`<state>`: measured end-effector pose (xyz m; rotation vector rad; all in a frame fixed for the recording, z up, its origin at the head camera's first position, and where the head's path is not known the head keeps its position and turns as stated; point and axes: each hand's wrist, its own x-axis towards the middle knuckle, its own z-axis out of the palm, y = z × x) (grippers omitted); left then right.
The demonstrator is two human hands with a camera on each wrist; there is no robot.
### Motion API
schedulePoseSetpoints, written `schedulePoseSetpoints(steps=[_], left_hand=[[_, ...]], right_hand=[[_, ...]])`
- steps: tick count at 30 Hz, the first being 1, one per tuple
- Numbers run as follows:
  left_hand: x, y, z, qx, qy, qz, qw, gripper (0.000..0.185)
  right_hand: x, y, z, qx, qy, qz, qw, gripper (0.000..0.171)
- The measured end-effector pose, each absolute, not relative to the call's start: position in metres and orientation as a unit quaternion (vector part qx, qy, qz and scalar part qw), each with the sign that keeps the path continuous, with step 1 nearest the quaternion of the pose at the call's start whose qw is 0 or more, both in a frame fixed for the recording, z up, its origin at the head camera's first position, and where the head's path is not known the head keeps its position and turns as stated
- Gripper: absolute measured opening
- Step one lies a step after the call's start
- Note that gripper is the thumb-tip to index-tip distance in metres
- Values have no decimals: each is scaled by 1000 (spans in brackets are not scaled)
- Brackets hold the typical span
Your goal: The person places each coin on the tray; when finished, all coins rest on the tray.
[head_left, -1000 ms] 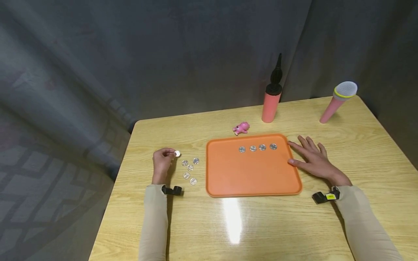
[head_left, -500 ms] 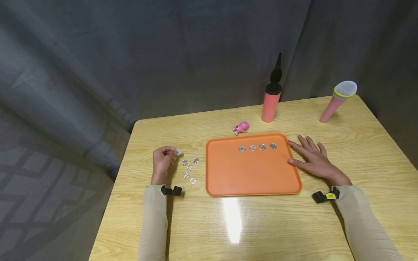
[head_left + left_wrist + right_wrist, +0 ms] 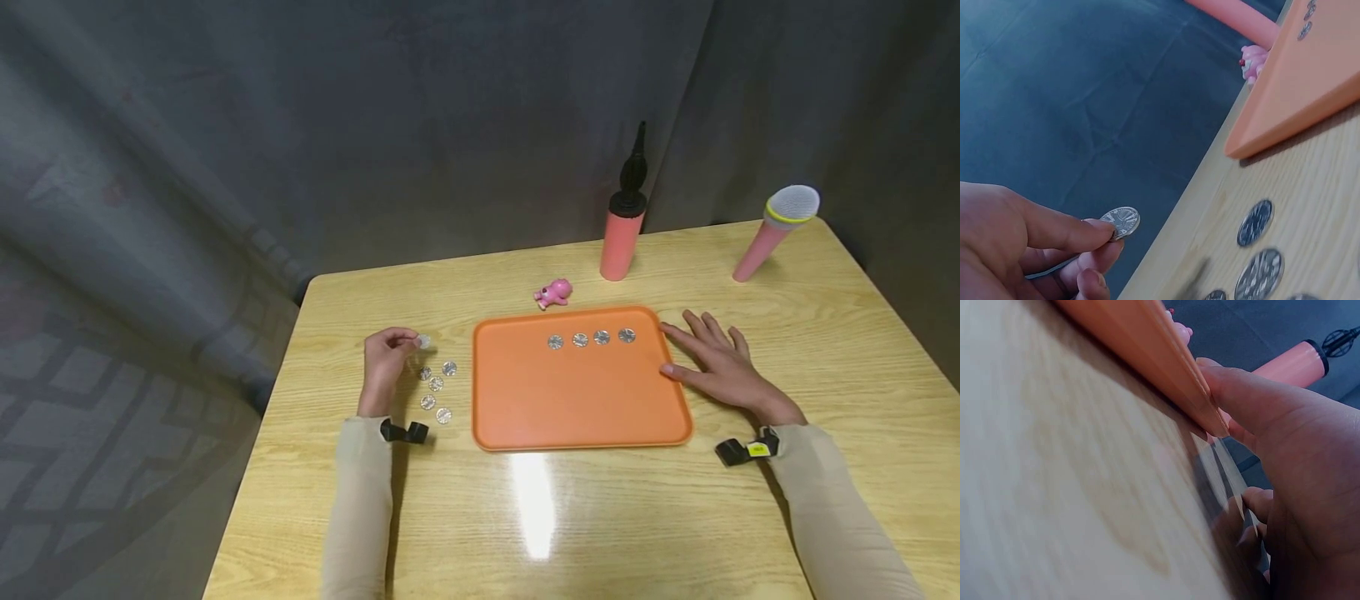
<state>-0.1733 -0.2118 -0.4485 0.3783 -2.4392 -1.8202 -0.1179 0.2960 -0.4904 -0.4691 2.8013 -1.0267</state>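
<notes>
Wooden table (image 3: 600, 517): four coins (image 3: 590, 338) sit along the tray's (image 3: 577, 400) far edge, five loose coins (image 3: 437, 387) wait by its left edge; left hand (image 3: 386, 362) pinches a coin (image 3: 423, 342), right hand (image 3: 720, 367) rests flat against the tray's right edge.

Coins: ten. Four on the orange tray (image 3: 577, 400) along its far edge; five on the table (image 3: 600, 533) near its left edge; one in the left hand (image 3: 386, 360).

One tray, pink pig toy (image 3: 553, 293), pump (image 3: 624, 225), microphone (image 3: 776, 227).
</notes>
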Motion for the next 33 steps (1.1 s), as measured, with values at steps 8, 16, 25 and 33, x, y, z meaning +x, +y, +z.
schedulePoseSetpoints(steps=[8, 16, 25, 33], left_hand=[[-179, -191, -444, 100, -791, -603, 22, 14], [-183, -170, -448, 77, -793, -604, 3, 11], [-188, -146, -451, 60, -796, -602, -15, 11], [-191, -126, -454, 44, -794, -606, -35, 9]], right_hand=[[-118, 297, -490, -154, 926, -339, 60, 73], [-118, 296, -490, -154, 927, -338, 63, 73], [-118, 297, -490, -152, 928, -335, 58, 74], [-118, 296, -490, -152, 929, -333, 58, 73]])
